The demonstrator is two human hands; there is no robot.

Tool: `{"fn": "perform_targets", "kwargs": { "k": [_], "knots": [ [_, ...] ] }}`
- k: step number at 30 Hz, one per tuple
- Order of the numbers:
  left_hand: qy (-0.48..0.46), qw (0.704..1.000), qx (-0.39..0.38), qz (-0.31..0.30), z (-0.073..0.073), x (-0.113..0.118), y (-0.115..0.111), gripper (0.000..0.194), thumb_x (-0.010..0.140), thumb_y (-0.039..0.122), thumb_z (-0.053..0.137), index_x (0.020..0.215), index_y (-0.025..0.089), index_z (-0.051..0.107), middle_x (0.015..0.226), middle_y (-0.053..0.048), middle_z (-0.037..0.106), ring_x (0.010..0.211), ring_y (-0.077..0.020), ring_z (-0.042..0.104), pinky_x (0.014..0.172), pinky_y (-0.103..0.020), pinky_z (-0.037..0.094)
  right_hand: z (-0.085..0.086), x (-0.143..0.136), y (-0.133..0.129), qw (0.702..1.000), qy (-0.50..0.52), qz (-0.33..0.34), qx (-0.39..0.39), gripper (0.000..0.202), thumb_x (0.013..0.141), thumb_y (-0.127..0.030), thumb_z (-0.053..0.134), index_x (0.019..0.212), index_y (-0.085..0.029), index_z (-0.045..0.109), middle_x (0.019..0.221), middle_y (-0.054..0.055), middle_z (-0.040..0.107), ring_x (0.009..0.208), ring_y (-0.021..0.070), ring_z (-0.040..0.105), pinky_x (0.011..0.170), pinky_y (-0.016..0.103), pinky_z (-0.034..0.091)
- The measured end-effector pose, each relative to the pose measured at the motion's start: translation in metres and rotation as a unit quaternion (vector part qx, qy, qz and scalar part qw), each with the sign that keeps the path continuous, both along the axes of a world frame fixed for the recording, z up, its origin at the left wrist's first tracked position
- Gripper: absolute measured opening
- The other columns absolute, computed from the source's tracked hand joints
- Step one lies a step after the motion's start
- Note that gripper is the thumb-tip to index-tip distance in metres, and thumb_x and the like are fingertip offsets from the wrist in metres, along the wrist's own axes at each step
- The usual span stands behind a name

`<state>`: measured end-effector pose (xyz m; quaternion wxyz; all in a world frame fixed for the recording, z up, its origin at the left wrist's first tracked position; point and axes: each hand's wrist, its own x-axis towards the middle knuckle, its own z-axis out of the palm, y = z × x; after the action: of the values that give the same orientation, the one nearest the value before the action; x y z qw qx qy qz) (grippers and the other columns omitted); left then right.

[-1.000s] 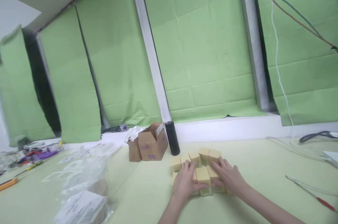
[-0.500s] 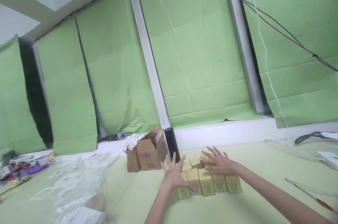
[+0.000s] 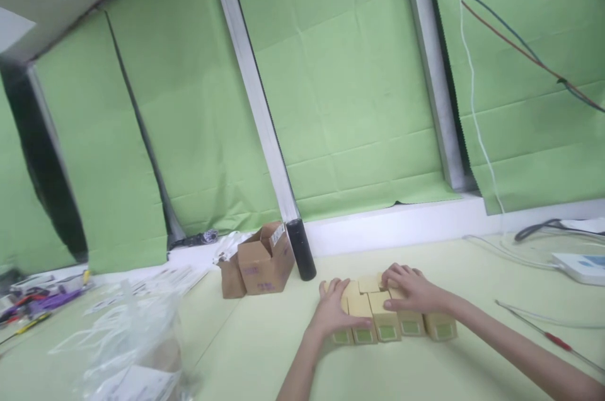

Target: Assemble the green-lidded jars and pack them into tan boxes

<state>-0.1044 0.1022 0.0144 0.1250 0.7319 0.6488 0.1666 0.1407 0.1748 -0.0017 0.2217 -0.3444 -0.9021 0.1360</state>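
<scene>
Small yellow cardboard boxes stand close together in two rows on the table, several in each row, with green label-like patches on their near faces. My left hand wraps over the left end of the group, its fingers curled at the back and its thumb across the front. On the right, my right hand grips boxes from above with bent fingers and the thumb on the near side. The rightmost front box stands a little apart from its neighbour. Part of the back row is hidden under my hands.
Behind the boxes stand a black cylinder and an open brown carton. Clear plastic bags lie at left. A red-handled thin tool, cables and a white device are at right. Green sheets cover the wall.
Both hands were spread over the boxes; their fingers have now bent down around them. The front row has shifted, with a gap before its rightmost box. The view has moved slightly.
</scene>
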Motion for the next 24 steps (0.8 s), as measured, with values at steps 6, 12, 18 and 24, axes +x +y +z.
{"fn": "perform_targets", "kwargs": {
  "k": [6, 12, 18, 24],
  "knots": [
    [-0.003, 1.0, -0.017, -0.022, -0.011, 0.042, -0.005, 0.112, 0.046, 0.076, 0.061, 0.14, 0.025, 0.027, 0.147, -0.009, 0.026, 0.135, -0.0422, 0.002, 0.108, -0.057, 0.008, 0.0, 0.054, -0.014, 0.999, -0.004, -0.048, 0.008, 0.056, 0.077, -0.063, 0.048, 0.121, -0.029, 0.045, 0.125, 0.01, 0.048, 0.117, 0.031, 0.045, 0.098, 0.055, 0.028],
    [0.122, 0.991, 0.021, -0.056, 0.008, 0.056, -0.01, 0.108, 0.053, 0.079, 0.051, 0.143, 0.032, 0.014, 0.152, -0.006, 0.014, 0.134, -0.0426, -0.015, 0.095, -0.069, -0.018, -0.002, 0.103, -0.018, 0.996, -0.066, -0.065, -0.006, 0.102, 0.056, -0.069, 0.064, 0.142, -0.031, 0.023, 0.151, 0.012, 0.02, 0.137, 0.039, 0.009, 0.103, 0.063, 0.013],
    [0.096, 0.99, -0.016, -0.103, 0.007, 0.074, 0.005, 0.097, 0.057, 0.073, 0.054, 0.14, 0.037, 0.02, 0.151, -0.002, 0.018, 0.136, -0.0423, 0.007, 0.099, -0.071, -0.002, -0.016, 0.09, -0.021, 0.994, -0.1, -0.046, 0.028, 0.107, 0.062, -0.072, 0.058, 0.146, -0.03, 0.007, 0.153, 0.011, 0.012, 0.138, 0.036, 0.007, 0.103, 0.063, 0.011],
    [0.113, 0.987, 0.002, -0.114, 0.008, 0.069, 0.021, 0.087, 0.057, 0.073, 0.056, 0.133, 0.034, 0.039, 0.146, -0.002, 0.033, 0.134, -0.0358, 0.023, 0.107, -0.06, 0.008, -0.007, 0.065, -0.011, 0.993, -0.106, -0.024, 0.037, 0.079, 0.071, -0.071, 0.049, 0.138, -0.034, 0.034, 0.146, 0.008, 0.035, 0.132, 0.0335, 0.03, 0.103, 0.055, 0.021]
  ]
}}
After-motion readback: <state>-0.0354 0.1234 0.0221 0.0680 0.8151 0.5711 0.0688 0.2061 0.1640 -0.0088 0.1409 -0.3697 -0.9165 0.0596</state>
